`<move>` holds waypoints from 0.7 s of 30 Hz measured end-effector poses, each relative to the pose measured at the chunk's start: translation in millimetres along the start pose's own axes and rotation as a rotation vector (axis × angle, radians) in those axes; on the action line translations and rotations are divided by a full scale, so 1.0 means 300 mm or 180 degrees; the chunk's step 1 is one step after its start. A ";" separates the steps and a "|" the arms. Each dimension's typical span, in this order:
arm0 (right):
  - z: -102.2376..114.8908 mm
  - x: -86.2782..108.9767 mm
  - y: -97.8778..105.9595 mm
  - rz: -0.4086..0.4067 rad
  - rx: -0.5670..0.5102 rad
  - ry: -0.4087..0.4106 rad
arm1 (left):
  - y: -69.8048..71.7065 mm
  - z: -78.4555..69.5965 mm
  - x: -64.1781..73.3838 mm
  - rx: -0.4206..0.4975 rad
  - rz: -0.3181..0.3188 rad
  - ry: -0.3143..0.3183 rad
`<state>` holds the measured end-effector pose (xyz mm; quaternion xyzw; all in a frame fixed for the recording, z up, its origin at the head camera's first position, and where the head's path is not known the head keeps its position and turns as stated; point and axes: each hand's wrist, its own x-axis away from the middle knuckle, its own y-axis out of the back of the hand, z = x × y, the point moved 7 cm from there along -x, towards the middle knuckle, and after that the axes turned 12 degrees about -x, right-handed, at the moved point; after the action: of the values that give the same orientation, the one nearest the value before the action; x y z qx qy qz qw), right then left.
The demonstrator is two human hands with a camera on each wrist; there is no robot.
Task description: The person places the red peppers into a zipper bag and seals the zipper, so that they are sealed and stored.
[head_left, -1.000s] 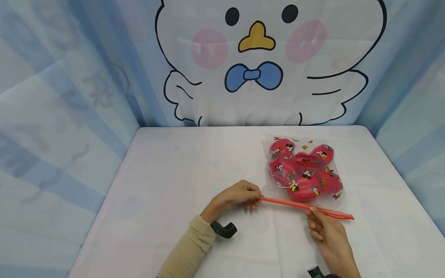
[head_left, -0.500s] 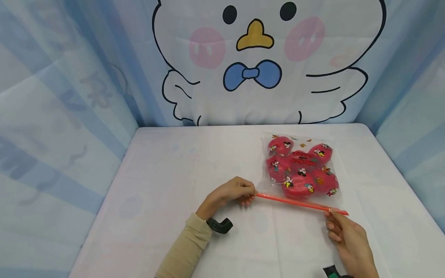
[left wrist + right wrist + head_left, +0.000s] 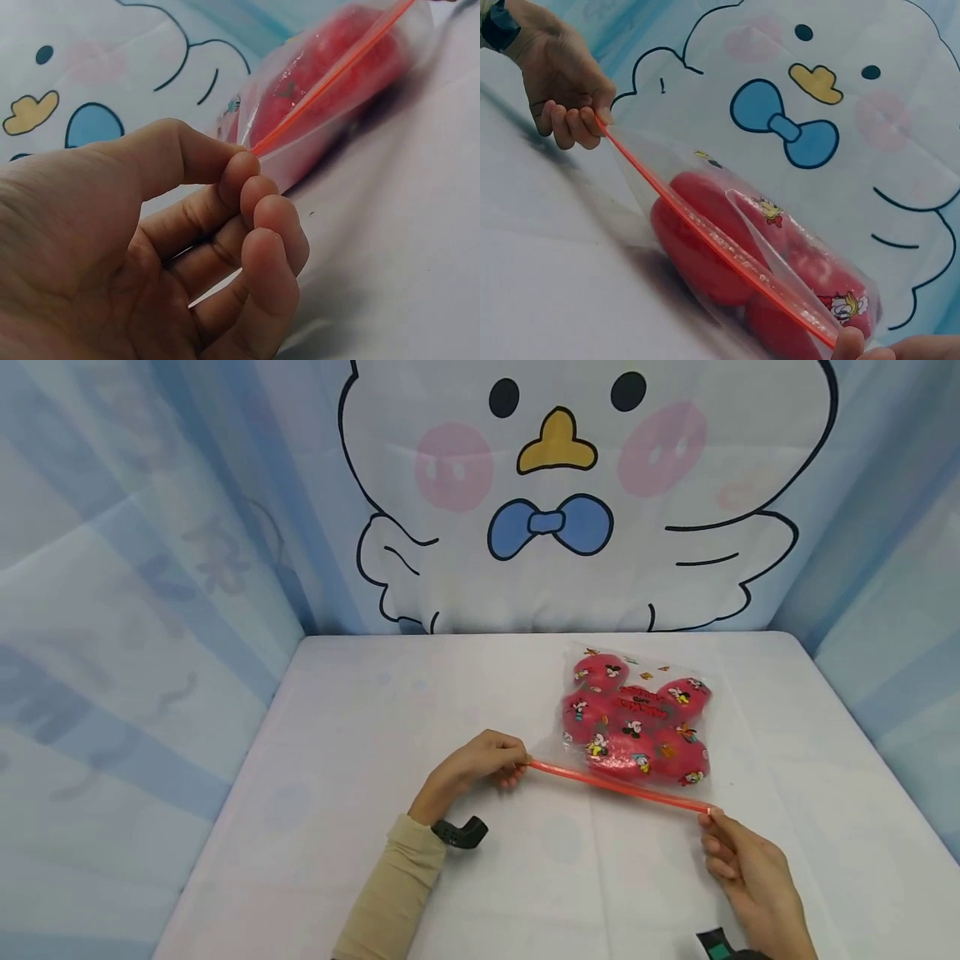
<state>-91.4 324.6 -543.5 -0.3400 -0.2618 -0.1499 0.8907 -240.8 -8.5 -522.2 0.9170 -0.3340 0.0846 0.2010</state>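
A clear plastic zip bag [image 3: 633, 727] printed with small cartoon figures lies on the right half of the table. Red rounded things [image 3: 705, 202] fill it; their kind is unclear through the plastic. Along its near edge runs an orange-red zip strip [image 3: 615, 784], pulled straight between both hands. My left hand [image 3: 480, 760] pinches the strip's left end between thumb and index finger, the other fingers curled beneath, as the left wrist view shows. At the opposite end, my right hand [image 3: 753, 864] pinches the strip's corner; only its fingertips [image 3: 849, 345] show in the right wrist view.
A white cloth covers the table [image 3: 360, 710]. Behind it hangs a curtain [image 3: 465, 577] with a cartoon bird, and blue-white curtains stand at both sides. A black wrist strap [image 3: 461, 833] sits on the left wrist.
My right hand has slid rightward along the strip to its end, where the strip's loose tail stuck out before. My left hand and the bag have shifted slightly left and away from me.
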 end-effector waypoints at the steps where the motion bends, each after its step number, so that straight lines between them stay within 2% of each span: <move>1: -0.004 -0.001 -0.006 0.0019 -0.0019 0.0005 | 0.005 0.003 0.001 0.0010 -0.0019 0.0004; 5: -0.018 -0.003 -0.038 0.0157 0.0013 0.0091 | 0.033 0.010 0.008 0.0028 -0.0166 0.0069; 10: -0.057 0.003 -0.076 0.0271 0.0241 0.0099 | 0.080 0.011 0.022 -0.0019 -0.0470 0.0211; 13: -0.083 0.010 -0.099 0.0272 0.0432 0.0085 | 0.119 0.003 0.030 -0.0226 -0.0697 0.0226; 17: -0.125 0.021 -0.138 0.0256 0.0632 0.0090 | 0.186 -0.014 0.038 -0.0663 -0.1036 0.0280; 21: -0.184 0.037 -0.189 0.0221 0.0823 0.0070 | 0.247 -0.016 0.027 -0.0896 -0.1251 0.0399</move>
<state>-87.4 244.9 -542.2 -0.2296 -0.2572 -0.0878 0.9346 -282.5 -62.6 -492.3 0.9203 -0.1446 0.0532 0.3596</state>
